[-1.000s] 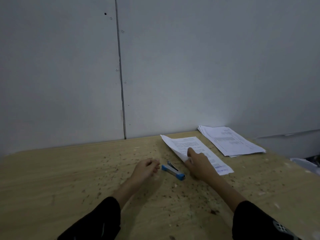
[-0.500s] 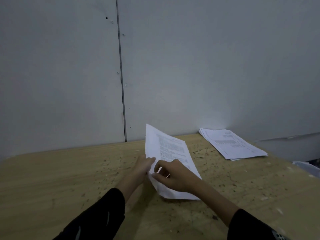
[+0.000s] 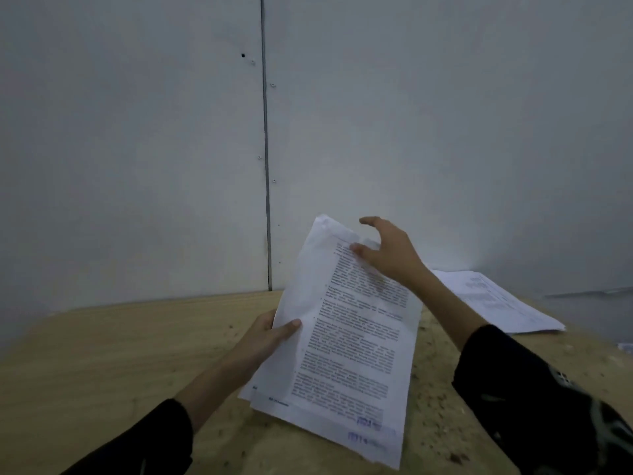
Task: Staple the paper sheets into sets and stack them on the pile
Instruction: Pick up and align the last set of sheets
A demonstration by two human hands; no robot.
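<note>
Above the near half of the wooden table [image 3: 113, 358], a set of printed paper sheets [image 3: 352, 341] is held up off the surface, tilted with its top edge leaning away toward the wall [image 3: 137, 138]. Several sheets lie together; their lower edges are slightly fanned at the bottom left corner, and dense blocks of text cover the front page. Blue stamped marks [image 3: 366, 428] sit near its bottom right corner.

The left hand [image 3: 269, 335] grips the set at its left edge, about halfway up, with the thumb pressed flat on the front and the fingers wrapped behind. The right hand [image 3: 388, 253] is at the top right corner of the set. Its thumb lies on the printed face and its index finger is spread wide above the top edge. Motion blur and the sheet itself hide the other fingers, so I cannot tell whether this hand pinches the corner or only touches it.

Both forearms come out of black sleeves; the left sleeve [image 3: 137, 440] is plain and the right sleeve [image 3: 555, 413] has a pale pattern.

Well apart from the held set, the pile of papers [image 3: 496, 305] lies flat on the far right of the table, close to the wall and partly behind the right forearm. A dark vertical seam [image 3: 265, 166] with small screw heads beside it runs down the grey wall.
</note>
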